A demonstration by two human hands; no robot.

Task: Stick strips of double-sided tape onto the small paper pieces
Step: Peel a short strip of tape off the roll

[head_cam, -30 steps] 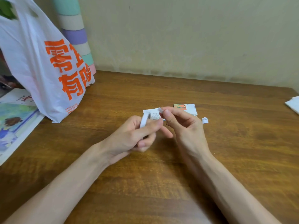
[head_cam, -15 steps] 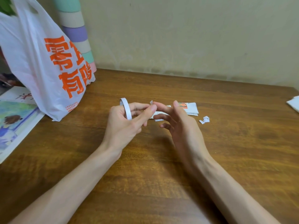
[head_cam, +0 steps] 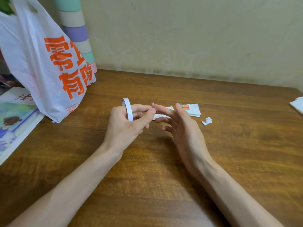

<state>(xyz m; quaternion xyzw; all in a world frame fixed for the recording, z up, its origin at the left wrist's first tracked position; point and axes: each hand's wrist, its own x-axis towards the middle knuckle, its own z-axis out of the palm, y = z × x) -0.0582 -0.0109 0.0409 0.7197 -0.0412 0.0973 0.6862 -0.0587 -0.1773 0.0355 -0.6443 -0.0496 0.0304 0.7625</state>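
— Why is the tape roll (head_cam: 128, 109) looped over your left hand (head_cam: 124, 128)?

— It frees thumb and forefinger to pinch the tape strip (head_cam: 152, 105). Your right hand (head_cam: 182, 128) is loose and holds nothing. The paper pieces (head_cam: 192, 108) lie behind it, toward the desk's far edge.

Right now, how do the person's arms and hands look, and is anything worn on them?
The left forearm and the right forearm are bare as far as the picture shows; no sleeve is in view. The left hand and the right hand wear no glove, and I see no watch, bracelet or ring. The visible nails look short and unpainted.
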